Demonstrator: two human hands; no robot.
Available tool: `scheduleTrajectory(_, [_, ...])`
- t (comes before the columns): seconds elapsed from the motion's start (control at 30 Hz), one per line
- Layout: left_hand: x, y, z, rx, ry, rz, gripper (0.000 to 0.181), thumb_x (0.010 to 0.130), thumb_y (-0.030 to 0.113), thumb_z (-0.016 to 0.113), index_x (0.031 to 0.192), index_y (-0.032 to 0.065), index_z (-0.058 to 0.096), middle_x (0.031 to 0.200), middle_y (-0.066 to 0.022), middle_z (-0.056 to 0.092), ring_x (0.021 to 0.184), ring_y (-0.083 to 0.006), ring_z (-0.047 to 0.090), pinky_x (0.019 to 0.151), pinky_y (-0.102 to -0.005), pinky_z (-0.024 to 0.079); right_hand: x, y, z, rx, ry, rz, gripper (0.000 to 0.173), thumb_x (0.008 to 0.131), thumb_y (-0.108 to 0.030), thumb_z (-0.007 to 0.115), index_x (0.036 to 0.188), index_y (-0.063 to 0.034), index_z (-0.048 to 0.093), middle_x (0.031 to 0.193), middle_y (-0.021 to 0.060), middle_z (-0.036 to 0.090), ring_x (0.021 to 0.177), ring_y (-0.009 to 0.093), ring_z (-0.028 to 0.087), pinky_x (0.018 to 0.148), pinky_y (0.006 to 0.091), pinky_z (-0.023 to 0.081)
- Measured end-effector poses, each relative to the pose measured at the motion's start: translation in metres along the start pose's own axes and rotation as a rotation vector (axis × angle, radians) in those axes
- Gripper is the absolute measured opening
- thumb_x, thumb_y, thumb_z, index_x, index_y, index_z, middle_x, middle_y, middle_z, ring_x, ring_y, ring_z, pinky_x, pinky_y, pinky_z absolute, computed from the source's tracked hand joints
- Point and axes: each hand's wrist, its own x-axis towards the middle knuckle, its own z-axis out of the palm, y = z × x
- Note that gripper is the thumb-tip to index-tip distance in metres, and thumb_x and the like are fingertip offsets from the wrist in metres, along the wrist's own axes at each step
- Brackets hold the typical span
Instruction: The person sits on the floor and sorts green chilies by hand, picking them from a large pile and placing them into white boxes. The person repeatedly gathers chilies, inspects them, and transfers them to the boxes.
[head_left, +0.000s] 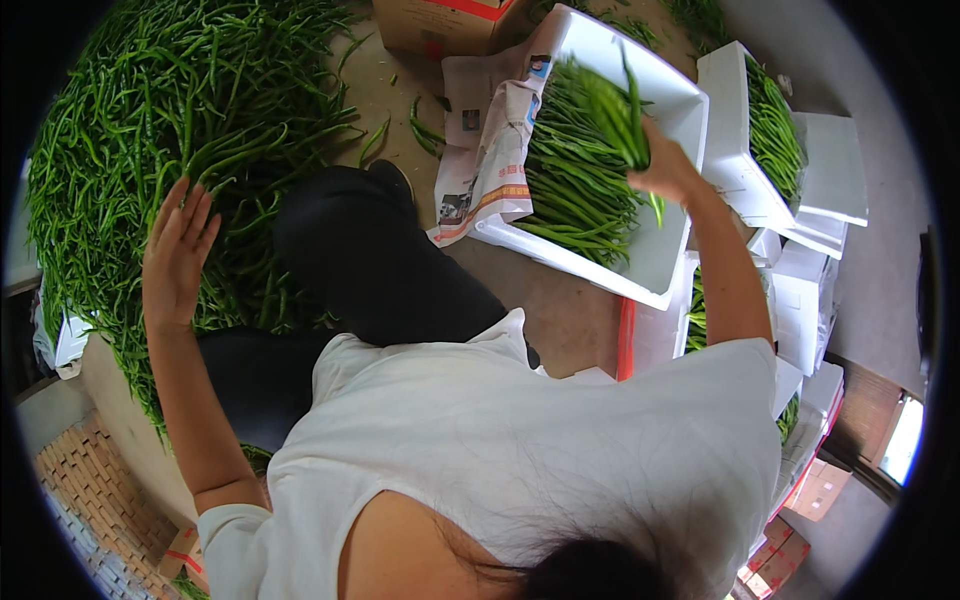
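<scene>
My right hand (664, 161) grips a bunch of long green chili peppers (611, 112), partly blurred, over a white foam box (660, 262). Inside that box lie rows of green peppers (574, 180), and a printed newspaper sheet (499, 161) hangs over its left wall. On the left, my left hand (180, 232) rests with fingers a little apart at a large heap of green chili peppers (187, 90). Several peppers lie near its fingertips; whether it touches them is hard to tell, but it holds none.
A cardboard box (442, 26) stands beyond the newspaper. More foam boxes with peppers are at the right, one tilted (731, 142). Loose peppers (424, 127) lie on the floor between heap and box. A red strip (625, 337) is below the foam box. My bent leg (375, 255) lies between heap and box.
</scene>
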Motion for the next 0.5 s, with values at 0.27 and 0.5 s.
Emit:
scheduleTrajectory(0.27, [-0.027,-0.022,-0.040,-0.172,0.028,-0.064,0.054,0.097,0.025,0.052,0.143,0.0029,0.035,0.129,-0.0060,0.053,0.122,-0.0155,0.049,0.105,-0.0342,0.037,-0.013,0.075,0.116,-0.309,-0.479,-0.015,0.093,0.064,-0.012,0.073,0.144,-0.0174,0.028,0.116,0.0224,0.059,0.103,0.040,0.058,0.087,0.0444,0.048])
scheduleTrajectory(0.5, [-0.036,-0.020,-0.029,-0.154,0.049,-0.088,0.056,0.096,0.027,0.053,0.143,0.0027,0.034,0.128,-0.0055,0.053,0.121,-0.0153,0.049,0.105,-0.0342,0.037,0.009,0.100,0.143,-0.321,-0.269,-0.050,0.072,0.069,-0.024,0.079,0.132,-0.0143,0.047,0.127,0.0143,0.053,0.114,0.033,0.054,0.095,0.0416,0.046])
